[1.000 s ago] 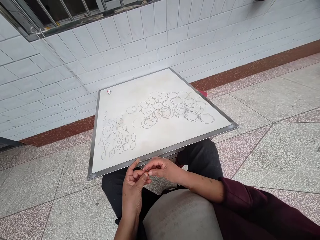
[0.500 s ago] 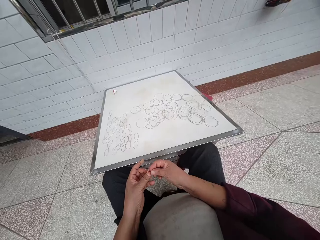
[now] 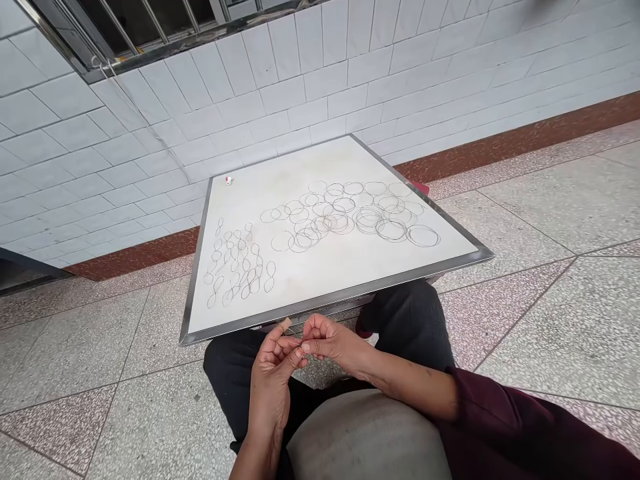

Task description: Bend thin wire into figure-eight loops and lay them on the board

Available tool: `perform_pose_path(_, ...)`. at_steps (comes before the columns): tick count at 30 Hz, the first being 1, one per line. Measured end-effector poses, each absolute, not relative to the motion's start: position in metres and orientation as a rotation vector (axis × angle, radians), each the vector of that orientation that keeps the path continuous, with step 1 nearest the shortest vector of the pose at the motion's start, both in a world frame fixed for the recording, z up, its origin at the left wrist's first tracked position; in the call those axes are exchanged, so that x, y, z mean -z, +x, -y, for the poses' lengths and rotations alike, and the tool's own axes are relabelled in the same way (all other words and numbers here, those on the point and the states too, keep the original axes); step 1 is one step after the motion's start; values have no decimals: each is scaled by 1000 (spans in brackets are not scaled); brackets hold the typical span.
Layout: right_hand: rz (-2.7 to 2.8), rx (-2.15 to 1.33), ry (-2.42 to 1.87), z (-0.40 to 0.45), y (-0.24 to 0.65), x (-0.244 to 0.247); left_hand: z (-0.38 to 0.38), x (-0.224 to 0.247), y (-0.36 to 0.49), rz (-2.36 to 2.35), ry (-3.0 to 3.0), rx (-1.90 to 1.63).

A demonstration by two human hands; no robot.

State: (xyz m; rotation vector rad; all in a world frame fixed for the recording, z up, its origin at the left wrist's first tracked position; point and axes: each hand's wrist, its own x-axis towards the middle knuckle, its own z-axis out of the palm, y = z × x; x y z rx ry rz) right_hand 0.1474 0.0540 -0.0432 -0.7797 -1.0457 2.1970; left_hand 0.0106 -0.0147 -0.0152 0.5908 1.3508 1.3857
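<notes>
My left hand (image 3: 275, 360) and my right hand (image 3: 327, 343) meet just in front of the table's near edge, above my lap. Thumb and fingers of each are pinched together, and a thin wire (image 3: 294, 329) shows faintly between them; most of it is hidden by the fingers. A tan wrap (image 3: 286, 324) covers one left fingertip. On the white tabletop (image 3: 320, 280), several thin wire rings (image 3: 423, 235) lie overlapping from the middle to the right. Several wires twisted into figure-eights (image 3: 270, 277) lie at the left.
A small white and red object (image 3: 229, 180) sits at the table's far left corner. The metal table edge (image 3: 330, 305) runs just beyond my hands. Behind stands a white tiled wall (image 3: 280, 100) with a barred window (image 3: 160, 27). My knees are under the table.
My hands have drawn slightly apart, and the thin wire between them now shows. The view has shifted a little; the rings and figure-eights on the table stay put.
</notes>
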Motion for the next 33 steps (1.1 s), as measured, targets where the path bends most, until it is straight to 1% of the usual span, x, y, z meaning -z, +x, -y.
perform_pose_path(15,1067,-2344,-737,-53,156,58,17,17,12,-1248,524,-1381)
perform_pose_path(22,1384,-2145,-640,-47,151,57,17,19,9,-1271,519,-1473)
perform_pose_path(33,1443,-1971,-776,-40,133,63,15,24,10,-1414,582,-1539)
